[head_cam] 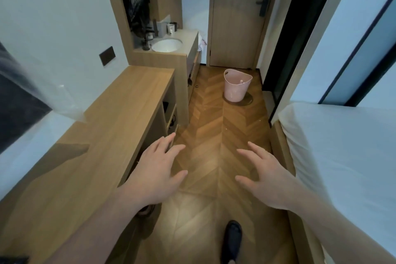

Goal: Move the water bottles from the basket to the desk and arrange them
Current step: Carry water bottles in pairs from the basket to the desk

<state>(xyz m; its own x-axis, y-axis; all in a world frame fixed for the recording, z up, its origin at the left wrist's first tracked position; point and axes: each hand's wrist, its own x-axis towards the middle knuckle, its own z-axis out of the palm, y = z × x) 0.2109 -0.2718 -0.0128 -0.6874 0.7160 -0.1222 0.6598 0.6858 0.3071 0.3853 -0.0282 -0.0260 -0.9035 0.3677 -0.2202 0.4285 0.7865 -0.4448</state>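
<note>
Both hands are held out low over the floor with fingers spread wide and nothing in them, the left hand (pixel 157 169) just beside the near edge of the desk (pixel 120 113) and the right hand (pixel 264 174) near the bed (pixel 342 156). The pink basket (pixel 236 88) stands upright on the floor well ahead of them, far down the aisle near the door (pixel 237 17), slightly right of centre, so the right hand looks marginally nearer. The water bottles cannot be made out inside it; only a small pale shape shows at the rim.

We look from head height, forward and down a narrow room toward its door (pixel 235 17), hands nearest.
</note>
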